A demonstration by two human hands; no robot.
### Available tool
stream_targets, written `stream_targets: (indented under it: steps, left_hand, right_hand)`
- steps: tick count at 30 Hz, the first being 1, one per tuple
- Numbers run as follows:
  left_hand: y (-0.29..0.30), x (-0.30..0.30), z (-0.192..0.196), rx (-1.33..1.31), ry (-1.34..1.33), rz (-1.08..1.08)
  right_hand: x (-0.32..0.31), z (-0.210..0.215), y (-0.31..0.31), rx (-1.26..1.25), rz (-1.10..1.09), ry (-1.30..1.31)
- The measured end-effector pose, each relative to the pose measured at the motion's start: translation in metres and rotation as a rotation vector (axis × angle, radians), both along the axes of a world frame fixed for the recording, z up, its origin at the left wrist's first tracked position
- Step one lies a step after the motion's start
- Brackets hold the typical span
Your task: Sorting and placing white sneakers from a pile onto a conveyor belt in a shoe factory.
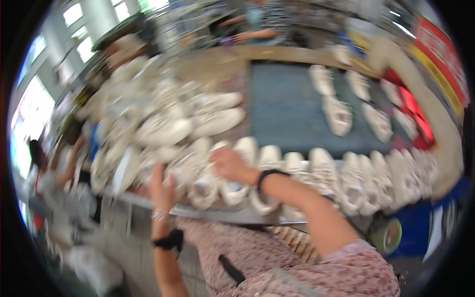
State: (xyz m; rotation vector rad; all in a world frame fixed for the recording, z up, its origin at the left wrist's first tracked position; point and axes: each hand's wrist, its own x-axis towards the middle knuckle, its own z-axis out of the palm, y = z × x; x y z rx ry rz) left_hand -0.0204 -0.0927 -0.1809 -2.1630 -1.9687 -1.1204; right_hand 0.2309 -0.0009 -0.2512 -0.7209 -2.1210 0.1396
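Observation:
Along the near edge of a table stands a row of white lace-up shoes (324, 171). My right hand (228, 164) reaches over this row with curled fingers, close above a white shoe (233, 190). Blur hides what those fingers hold, if anything. To its left, my left hand (162, 192) is raised at the table edge, its fingers stretched out and apart, with nothing seen in it. Beside it lie more white shoes, among them a white shoe (204, 190) between my two hands. Larger white shoes (166, 131) lie on their sides farther back.
A blue-grey mat (284, 109) bears several white shoes (338, 115) toward its right. A heap of white shoes (126, 94) covers the left side. Across the table is a person in a striped top (274, 22); another person (59, 183) is at the left. Right stands a blue bin (413, 230).

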Motion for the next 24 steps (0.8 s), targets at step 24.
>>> stream_targets:
  steps: [24]
  left_hand:
    - [0.08,0.013,-0.074,0.053,0.103,0.595]
  right_hand:
    - [0.026,0.013,0.0,-0.292,0.024,-0.042]
